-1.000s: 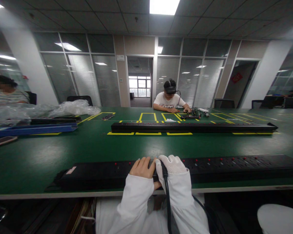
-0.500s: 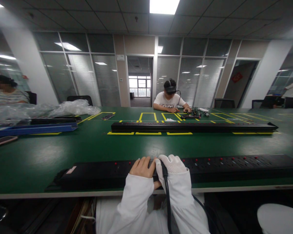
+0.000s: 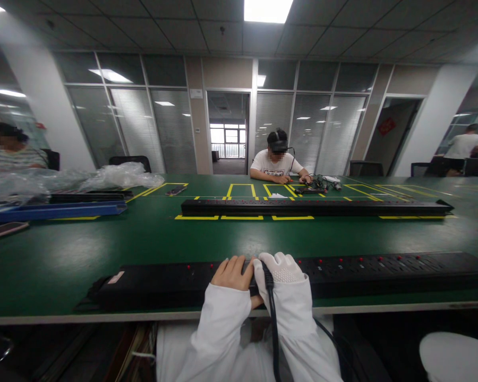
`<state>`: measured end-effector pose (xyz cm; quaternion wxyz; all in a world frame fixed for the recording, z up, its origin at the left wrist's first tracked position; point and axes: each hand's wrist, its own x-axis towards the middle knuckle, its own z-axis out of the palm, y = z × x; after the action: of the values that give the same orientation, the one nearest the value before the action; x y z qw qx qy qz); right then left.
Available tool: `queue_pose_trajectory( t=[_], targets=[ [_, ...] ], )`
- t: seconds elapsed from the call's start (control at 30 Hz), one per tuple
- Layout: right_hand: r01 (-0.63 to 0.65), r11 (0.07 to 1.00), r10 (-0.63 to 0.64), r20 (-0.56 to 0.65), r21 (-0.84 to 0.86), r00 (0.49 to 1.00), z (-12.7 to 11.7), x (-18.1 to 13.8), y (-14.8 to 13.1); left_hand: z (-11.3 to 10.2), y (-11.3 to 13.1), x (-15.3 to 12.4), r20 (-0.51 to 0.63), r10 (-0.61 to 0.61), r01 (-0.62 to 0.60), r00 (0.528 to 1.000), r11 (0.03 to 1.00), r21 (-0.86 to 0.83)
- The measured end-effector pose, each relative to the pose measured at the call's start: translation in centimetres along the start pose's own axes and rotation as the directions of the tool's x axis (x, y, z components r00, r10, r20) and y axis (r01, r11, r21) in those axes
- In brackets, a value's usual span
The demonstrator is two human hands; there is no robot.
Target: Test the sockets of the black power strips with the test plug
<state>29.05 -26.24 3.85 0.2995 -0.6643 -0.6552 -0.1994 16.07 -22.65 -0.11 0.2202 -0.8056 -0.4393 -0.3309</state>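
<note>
A long black power strip (image 3: 159, 284) with sockets and red buttons or lights lies along the table's near edge. My left hand (image 3: 231, 273), bare below a white sleeve, holds the strip near its middle, the fingers bent over its far edge. Beside it, touching, my right hand (image 3: 281, 268) wears a white dotted glove. It is closed around the end of a thick black power cord (image 3: 271, 305), held down against the top of the strip. The plug itself and the socket under the hands are hidden. From the right hand the cord runs down toward my lap.
A second black power strip (image 3: 314, 208) lies farther back on the green table (image 3: 143, 239). Left are a blue channel (image 3: 63, 212), clear plastic wrap (image 3: 119, 175) and a phone (image 3: 3, 231). A person (image 3: 278, 159) sits opposite, handling black cables. A white seat (image 3: 454, 355) is lower right.
My hands, the cord and the near strip stay in the same place. In the right background, a standing person has shifted left and shows more fully.
</note>
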Motion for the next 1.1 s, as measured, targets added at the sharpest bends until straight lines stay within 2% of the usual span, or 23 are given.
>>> queue_pose_trajectory(
  t=[0.37,1.1],
  targets=[
    [0.003,1.000,-0.003,-0.007,0.012,1.000,0.03,-0.01,0.08,-0.16,0.18,0.06,-0.029,-0.004,0.004,1.000,1.000,-0.001],
    [-0.018,1.000,0.018,0.058,0.005,0.998,-0.37,0.00,-0.14,-0.22,0.13,0.05,-0.001,-0.009,0.009,1.000,1.000,0.001]
  ],
)
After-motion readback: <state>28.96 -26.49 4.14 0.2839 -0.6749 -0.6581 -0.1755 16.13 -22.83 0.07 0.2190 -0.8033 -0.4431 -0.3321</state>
